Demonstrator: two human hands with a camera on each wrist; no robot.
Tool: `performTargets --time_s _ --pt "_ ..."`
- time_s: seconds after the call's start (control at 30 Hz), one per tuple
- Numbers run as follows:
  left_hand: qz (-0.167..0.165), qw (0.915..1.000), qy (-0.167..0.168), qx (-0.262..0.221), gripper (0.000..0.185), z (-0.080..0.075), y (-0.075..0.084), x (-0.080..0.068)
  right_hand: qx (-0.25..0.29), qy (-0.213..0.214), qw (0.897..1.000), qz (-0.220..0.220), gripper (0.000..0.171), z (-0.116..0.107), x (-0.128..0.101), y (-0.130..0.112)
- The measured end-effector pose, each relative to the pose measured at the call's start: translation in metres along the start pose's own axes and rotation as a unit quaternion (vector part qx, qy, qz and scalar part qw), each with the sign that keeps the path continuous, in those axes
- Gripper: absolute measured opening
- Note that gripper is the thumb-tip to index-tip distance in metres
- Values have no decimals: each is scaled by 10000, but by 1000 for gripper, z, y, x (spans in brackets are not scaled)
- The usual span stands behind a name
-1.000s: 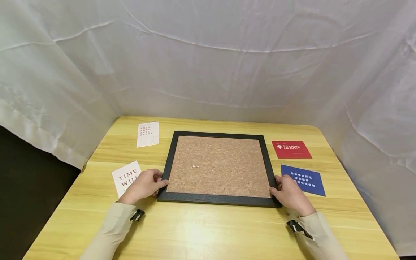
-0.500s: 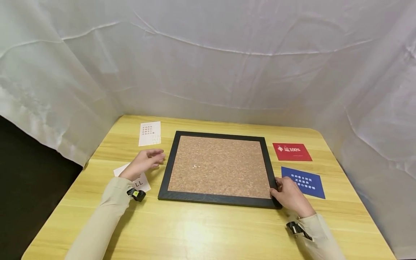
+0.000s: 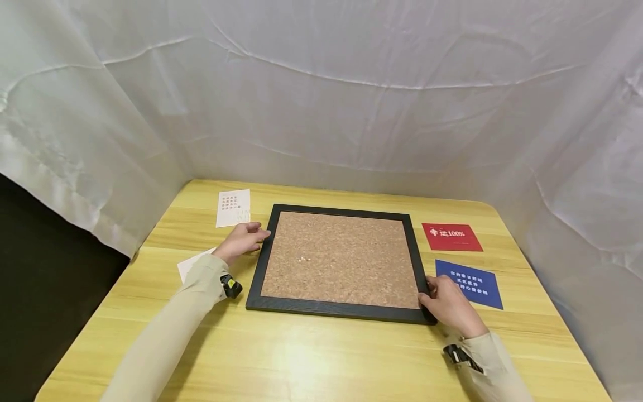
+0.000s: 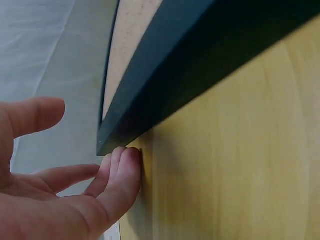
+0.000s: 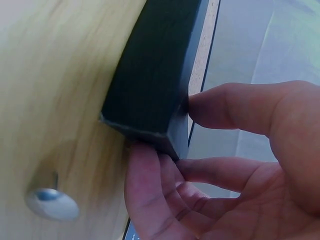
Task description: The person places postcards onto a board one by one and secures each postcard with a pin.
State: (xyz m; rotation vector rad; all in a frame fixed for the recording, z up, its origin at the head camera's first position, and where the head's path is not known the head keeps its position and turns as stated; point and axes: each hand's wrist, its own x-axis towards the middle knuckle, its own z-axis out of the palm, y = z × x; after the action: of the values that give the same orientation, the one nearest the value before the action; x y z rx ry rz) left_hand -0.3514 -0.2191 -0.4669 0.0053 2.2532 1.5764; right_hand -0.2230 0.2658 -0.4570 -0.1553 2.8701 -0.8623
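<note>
Pale curtain [image 3: 326,123], wooden table [image 3: 321,357], red card [image 3: 447,242]

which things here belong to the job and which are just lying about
Job, it seems: cork board, held by the right hand; left hand at its left edge

Lying about, apparently: white card, second white card, red card, blue card, tack

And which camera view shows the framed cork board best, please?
The head view: nearly the whole framed cork board appears there. The left wrist view shows only one corner; the right wrist view, another that the right hand holds.
</note>
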Motion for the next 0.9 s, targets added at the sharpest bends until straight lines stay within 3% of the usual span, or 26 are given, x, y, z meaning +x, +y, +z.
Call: performTargets --time_s 0.27,0.47,0.6,0.73,0.9 --pt "-162 9972 109 726 70 6 3 11 -26 -31 10000 44 32 0 -1 0" --pt "75 9903 321 1348 53 15 9 12 -70 0 10000 -3 30 0 -1 -1" --pt "218 9886 425 1426 39 17 10 13 7 6 10000 -47 22 2 -2 -1" --pt "182 9879 546 1438 45 17 8 13 63 -2 10000 -61 15 2 -2 -1" --pt "78 9889 627 1348 53 15 7 12 -32 10 10000 -24 20 1 0 -1"
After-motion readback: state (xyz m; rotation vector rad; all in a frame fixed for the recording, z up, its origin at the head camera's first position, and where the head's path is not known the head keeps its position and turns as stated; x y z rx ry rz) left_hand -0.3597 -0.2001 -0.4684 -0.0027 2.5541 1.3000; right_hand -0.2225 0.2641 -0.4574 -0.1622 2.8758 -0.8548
